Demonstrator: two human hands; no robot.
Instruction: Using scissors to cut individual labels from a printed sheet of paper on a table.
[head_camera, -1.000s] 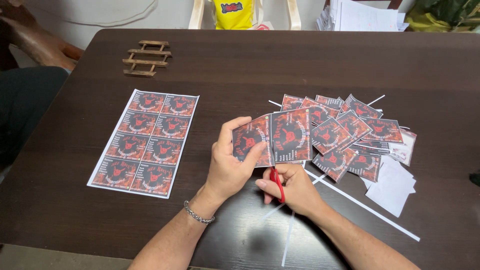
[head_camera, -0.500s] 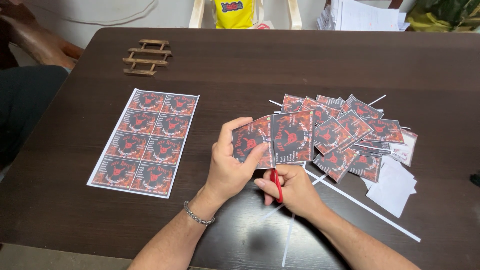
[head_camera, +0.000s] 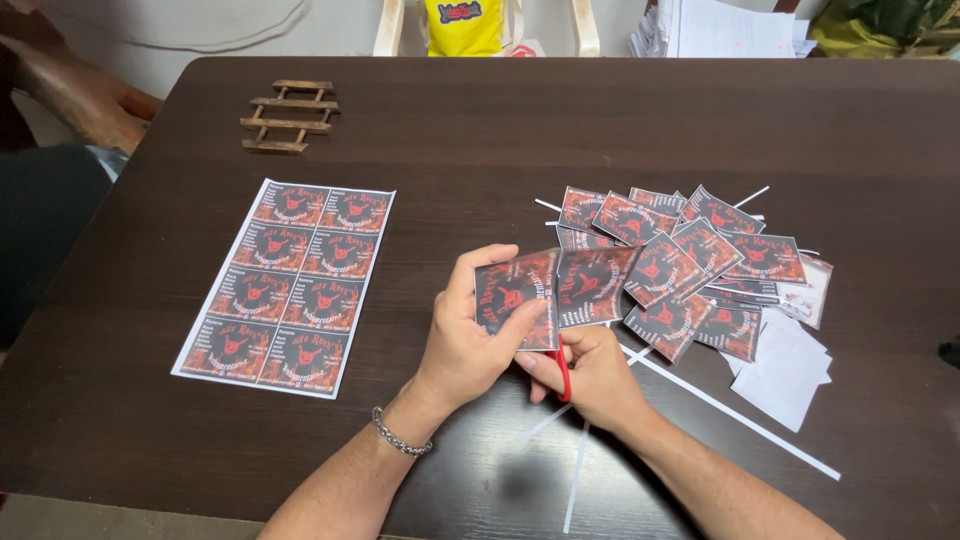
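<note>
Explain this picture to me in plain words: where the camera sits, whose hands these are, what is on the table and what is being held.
There is no machine here. One camera is worn on a person's head and looks down at their own two bare hands over a dark brown table.

The left hand holds a strip of two joined red-and-black printed cards. The right hand grips red-handled scissors just below that strip; the blades are hidden.

On the table, to the left, lies an uncut printed sheet of the same cards. To the right is a pile of cut cards, with thin white paper strips around it. A small wooden trivet lies at the far left.
</note>
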